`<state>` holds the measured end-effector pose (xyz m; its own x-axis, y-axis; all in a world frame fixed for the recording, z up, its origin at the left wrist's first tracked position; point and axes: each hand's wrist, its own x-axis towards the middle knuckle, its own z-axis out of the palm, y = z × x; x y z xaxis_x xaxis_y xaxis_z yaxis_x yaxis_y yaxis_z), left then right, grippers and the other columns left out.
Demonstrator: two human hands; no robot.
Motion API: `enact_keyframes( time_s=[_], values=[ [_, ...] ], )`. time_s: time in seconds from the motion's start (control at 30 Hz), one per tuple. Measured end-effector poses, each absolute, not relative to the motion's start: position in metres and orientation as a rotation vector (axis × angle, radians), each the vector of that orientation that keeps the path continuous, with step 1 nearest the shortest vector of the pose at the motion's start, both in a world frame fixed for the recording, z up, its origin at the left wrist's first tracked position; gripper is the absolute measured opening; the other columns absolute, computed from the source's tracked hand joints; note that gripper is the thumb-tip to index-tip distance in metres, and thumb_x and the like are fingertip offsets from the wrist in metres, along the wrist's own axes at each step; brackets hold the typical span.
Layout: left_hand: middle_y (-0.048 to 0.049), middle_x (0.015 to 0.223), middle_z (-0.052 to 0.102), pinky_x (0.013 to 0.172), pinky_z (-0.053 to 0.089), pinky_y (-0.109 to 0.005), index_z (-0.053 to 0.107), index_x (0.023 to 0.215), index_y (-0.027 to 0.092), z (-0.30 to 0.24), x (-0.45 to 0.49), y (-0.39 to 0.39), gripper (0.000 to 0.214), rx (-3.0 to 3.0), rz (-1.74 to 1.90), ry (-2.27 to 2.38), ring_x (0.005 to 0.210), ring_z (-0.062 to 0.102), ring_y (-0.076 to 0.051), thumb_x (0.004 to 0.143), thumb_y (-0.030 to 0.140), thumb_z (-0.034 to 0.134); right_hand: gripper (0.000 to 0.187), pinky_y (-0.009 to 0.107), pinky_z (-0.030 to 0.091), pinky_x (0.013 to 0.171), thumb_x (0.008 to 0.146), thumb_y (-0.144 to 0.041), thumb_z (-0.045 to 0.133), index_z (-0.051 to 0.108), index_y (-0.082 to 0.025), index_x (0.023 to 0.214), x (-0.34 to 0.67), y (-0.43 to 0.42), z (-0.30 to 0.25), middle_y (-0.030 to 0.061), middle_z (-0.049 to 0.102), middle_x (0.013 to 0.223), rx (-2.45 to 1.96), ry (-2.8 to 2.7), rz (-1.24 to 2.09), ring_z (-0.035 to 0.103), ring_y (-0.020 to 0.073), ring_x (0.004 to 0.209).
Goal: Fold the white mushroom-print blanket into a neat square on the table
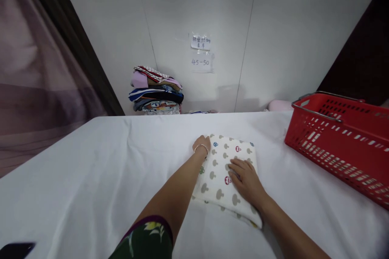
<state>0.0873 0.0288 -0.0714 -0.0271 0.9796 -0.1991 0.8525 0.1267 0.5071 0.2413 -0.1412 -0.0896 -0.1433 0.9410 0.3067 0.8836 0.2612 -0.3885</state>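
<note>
- Past the far edge of the table (100, 194), a wall slip (201, 63) reads "45-50".
- Left hand (201, 144): curled at the mushroom-print cloth (217, 170); gripping, I can't tell.
- Right hand (247, 180): laid on it, unclenched.

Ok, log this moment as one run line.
left hand: at cloth's far-left corner | right hand: on cloth's top | mushroom-print cloth: folded, on white-covered table | red basket: at right

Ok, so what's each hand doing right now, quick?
Left hand: curled at the far left corner of the folded cloth; can't tell if it's gripping.
Right hand: open, resting on top of the cloth.
</note>
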Motion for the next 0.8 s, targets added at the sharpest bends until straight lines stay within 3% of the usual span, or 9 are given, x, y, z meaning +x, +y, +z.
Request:
enact_keyframes(
  time_s=[0.1, 0.23, 0.33, 0.43, 0.6, 0.8],
  values=[
    [-0.0185, 0.125, 0.051, 0.086, 0.043, -0.04, 0.048, 0.118, 0.013, -0.072, 0.086, 0.029, 0.048, 1.732, 0.336, 1.952, 0.111, 0.052, -0.029, 0.089, 0.045, 0.026, 0.033, 0.051, 0.023, 0.103, 0.086, -0.033, 0.041, 0.058, -0.024, 0.112, 0.251, -0.139, -0.089, 0.0085, 0.05, 0.129, -1.716, -1.959, 0.088, 0.039, 0.0264, 0.124],
    [-0.0187, 0.118, 0.057, 0.084, 0.043, -0.04, 0.053, 0.112, 0.013, -0.07, 0.085, 0.03, 0.048, 1.72, 0.294, 1.914, 0.108, 0.054, -0.03, 0.089, 0.044, 0.026, 0.053, 0.05, 0.03, 0.101, 0.083, -0.041, 0.044, 0.042, -0.017, 0.131, 0.275, -0.131, -0.1, 0.0155, 0.033, 0.141, -1.874, -1.628, 0.147, 0.028, 0.0309, 0.131],
    [-0.0195, 0.117, 0.058, 0.085, 0.043, -0.041, 0.057, 0.107, 0.013, -0.069, 0.084, 0.033, 0.047, 1.711, 0.269, 1.879, 0.108, 0.054, -0.031, 0.088, 0.045, 0.029, 0.064, 0.048, 0.032, 0.101, 0.08, -0.044, 0.049, 0.031, -0.021, 0.138, 0.286, -0.126, -0.115, 0.0134, 0.03, 0.143, -1.841, -1.501, 0.348, 0.03, 0.0293, 0.13],
    [-0.0182, 0.117, 0.058, 0.086, 0.043, -0.038, 0.059, 0.106, 0.014, -0.069, 0.079, 0.035, 0.043, 1.694, 0.27, 1.855, 0.11, 0.054, -0.03, 0.086, 0.045, 0.036, 0.066, 0.045, 0.029, 0.104, 0.076, -0.04, 0.054, 0.034, -0.024, 0.136, 0.289, -0.121, -0.122, 0.0098, 0.028, 0.145, -1.8, -1.382, 0.465, 0.029, 0.0268, 0.131],
    [-0.0181, 0.114, 0.06, 0.081, 0.046, -0.031, 0.058, 0.106, 0.011, -0.077, 0.062, 0.026, 0.038, 1.633, 0.329, 1.823, 0.106, 0.056, -0.027, 0.082, 0.039, 0.047, 0.059, 0.037, 0.028, 0.105, 0.068, -0.029, 0.059, 0.051, -0.022, 0.126, 0.304, -0.09, -0.098, 0.0071, 0.036, 0.142, -1.705, -1.345, 0.538, 0.035, 0.0238, 0.128],
    [-0.0155, 0.106, 0.063, 0.05, 0.049, -0.024, 0.048, 0.119, 0.011, -0.087, 0.054, 0.007, 0.043, 1.46, 0.461, 1.774, 0.069, 0.065, -0.018, 0.083, 0.034, 0.046, 0.049, 0.035, 0.037, 0.097, 0.073, -0.023, 0.056, 0.055, -0.021, 0.121, 0.328, -0.039, -0.065, 0.006, 0.053, 0.128, -1.908, -1.746, 0.439, 0.049, 0.0238, 0.116]
  ],
)
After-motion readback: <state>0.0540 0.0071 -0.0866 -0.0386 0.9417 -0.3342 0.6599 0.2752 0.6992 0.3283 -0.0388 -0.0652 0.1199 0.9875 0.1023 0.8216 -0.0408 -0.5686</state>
